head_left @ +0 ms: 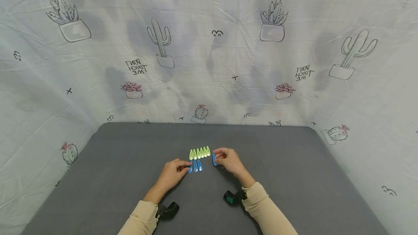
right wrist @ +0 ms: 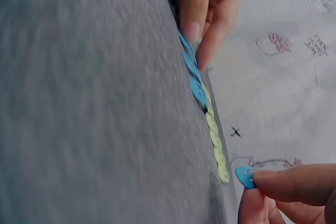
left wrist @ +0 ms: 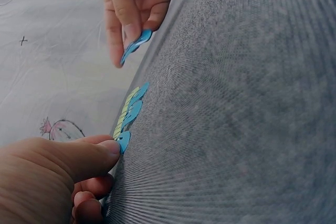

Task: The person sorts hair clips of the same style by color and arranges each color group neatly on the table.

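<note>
Between the right thumb and fingers a blue snap hair clip (head_left: pixel 214 159) is pinched, held to the right of the rows; the right hand (head_left: pixel 229 160) shows over the table. The left hand (head_left: pixel 173 172) has its thumb and forefinger on the leftmost blue hair clip (head_left: pixel 190 169), partly covering it. Two more blue hair clips stand beside that one, a middle clip (head_left: pixel 195 166) and a right clip (head_left: pixel 200 165). Just behind them lies a row of several yellow-green hair clips (head_left: pixel 198 153), side by side. In the right wrist view the held blue clip (right wrist: pixel 244 177) juts from the fingertips.
A grey cloth-covered table (head_left: pixel 130 148) spreads under both hands. Behind and at both sides hangs a pale curtain (head_left: pixel 202 57) printed with cacti. Black wrist cameras, one on the left wrist (head_left: pixel 168 211) and one on the right (head_left: pixel 232 197), sit low over the table.
</note>
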A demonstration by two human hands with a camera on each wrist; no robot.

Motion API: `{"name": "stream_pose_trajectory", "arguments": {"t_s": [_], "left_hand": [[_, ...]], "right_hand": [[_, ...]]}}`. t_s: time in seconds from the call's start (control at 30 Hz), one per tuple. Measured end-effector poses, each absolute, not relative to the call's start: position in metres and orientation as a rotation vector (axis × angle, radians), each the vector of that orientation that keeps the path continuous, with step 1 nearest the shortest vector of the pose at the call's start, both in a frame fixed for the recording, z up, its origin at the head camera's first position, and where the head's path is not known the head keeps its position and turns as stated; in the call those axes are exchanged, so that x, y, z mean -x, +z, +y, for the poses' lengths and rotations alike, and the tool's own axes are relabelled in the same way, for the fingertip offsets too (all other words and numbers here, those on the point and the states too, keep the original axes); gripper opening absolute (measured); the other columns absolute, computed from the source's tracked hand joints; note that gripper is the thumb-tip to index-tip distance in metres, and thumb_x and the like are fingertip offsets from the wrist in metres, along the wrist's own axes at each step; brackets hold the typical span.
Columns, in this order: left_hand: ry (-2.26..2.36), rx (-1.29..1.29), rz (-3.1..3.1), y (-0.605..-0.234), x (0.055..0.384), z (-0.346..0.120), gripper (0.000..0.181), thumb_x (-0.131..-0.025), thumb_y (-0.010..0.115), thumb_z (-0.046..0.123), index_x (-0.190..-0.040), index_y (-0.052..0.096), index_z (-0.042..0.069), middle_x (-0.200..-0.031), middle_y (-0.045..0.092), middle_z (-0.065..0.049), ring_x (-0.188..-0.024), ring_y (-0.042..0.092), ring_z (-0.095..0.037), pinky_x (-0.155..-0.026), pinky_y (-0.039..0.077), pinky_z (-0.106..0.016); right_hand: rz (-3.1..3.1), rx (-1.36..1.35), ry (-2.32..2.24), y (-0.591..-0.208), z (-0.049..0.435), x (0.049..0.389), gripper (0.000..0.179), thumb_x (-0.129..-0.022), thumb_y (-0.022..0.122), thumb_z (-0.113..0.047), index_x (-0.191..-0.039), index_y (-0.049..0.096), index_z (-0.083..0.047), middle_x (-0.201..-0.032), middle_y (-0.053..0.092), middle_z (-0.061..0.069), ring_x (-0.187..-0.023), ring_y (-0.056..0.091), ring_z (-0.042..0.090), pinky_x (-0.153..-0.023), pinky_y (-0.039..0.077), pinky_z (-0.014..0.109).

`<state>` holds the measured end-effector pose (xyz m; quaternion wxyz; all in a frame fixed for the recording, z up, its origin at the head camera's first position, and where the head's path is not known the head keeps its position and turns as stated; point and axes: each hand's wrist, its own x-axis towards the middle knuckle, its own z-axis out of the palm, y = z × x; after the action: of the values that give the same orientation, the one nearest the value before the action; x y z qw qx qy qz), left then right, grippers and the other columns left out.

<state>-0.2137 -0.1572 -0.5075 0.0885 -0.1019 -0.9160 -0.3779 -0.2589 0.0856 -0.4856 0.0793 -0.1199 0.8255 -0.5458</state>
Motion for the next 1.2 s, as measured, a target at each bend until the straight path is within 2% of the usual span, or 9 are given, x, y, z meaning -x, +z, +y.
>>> {"name": "stream_pose_trajectory", "arguments": {"t_s": [0.6, 0.93, 1.2], "left_hand": [[-1.141, 0.306, -2.710, -0.505, 0.214, -0.155, 0.016, -0.079, 0.074, 0.010, -0.094, 0.077, 0.015, -0.061, 0.044, 0.008, -0.053, 0.038, -0.003, -0.049, 0.035, -0.021], [-1.129, 0.334, -2.671, -0.506, 0.214, -0.155, 0.016, -0.078, 0.075, 0.008, -0.093, 0.077, 0.013, -0.061, 0.045, 0.008, -0.053, 0.037, -0.001, -0.049, 0.034, -0.020], [-1.121, 0.344, -2.692, -0.504, 0.214, -0.156, 0.016, -0.079, 0.074, 0.010, -0.095, 0.077, 0.014, -0.061, 0.045, 0.009, -0.053, 0.038, -0.001, -0.049, 0.034, -0.020]], "right_hand": [[2.579, 0.515, -1.465, -0.485, 0.054, 0.253, 0.027, -0.083, 0.065, 0.000, -0.109, 0.068, 0.001, -0.085, 0.067, 0.007, -0.072, 0.059, 0.010, -0.059, 0.048, 0.023], [2.779, 0.588, -1.304, -0.487, 0.048, 0.253, 0.023, -0.078, 0.065, 0.001, -0.100, 0.070, 0.001, -0.079, 0.066, 0.005, -0.070, 0.058, 0.009, -0.060, 0.047, 0.023], [2.758, 0.535, -1.386, -0.481, 0.054, 0.251, 0.022, -0.084, 0.065, -0.003, -0.105, 0.068, 0.001, -0.085, 0.067, 0.007, -0.075, 0.061, 0.015, -0.063, 0.049, 0.026]]}}
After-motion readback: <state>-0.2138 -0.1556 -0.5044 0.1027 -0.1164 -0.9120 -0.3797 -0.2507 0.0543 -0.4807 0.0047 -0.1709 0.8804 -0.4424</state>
